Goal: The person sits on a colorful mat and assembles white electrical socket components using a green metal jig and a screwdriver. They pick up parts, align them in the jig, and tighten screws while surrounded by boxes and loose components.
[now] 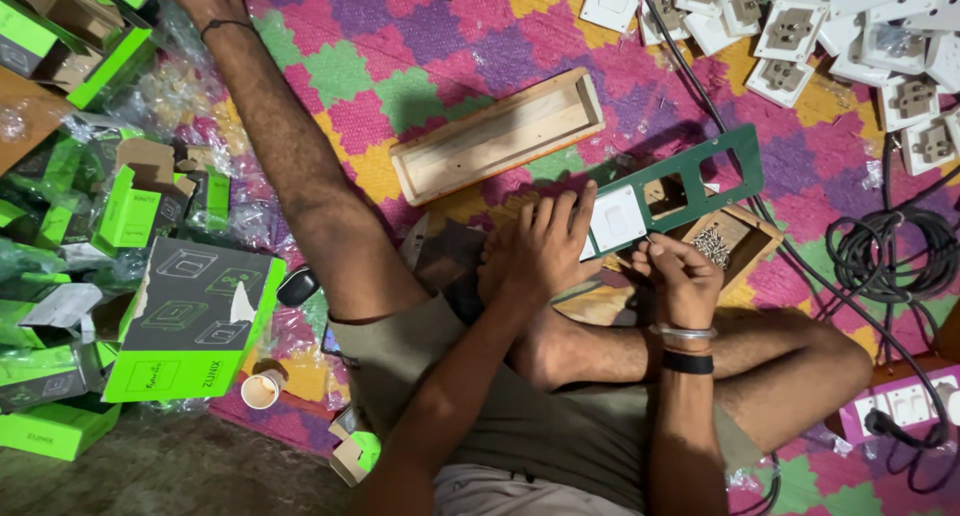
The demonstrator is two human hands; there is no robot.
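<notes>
Left hand (545, 241) lies flat, fingers spread, pressing the green plate (690, 186); right hand (680, 271) curls, pinching a small screw (650, 240).

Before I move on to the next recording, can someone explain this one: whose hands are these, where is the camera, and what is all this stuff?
The camera sits on a person's head and looks down at their crossed legs on a colourful mat. Their left hand presses on a green plate with a white switch fitted in it. The right hand pinches something small, too small to tell. Under the plate is a wooden box holding screws. Another wooden box, green cartons and white sockets lie around.
</notes>
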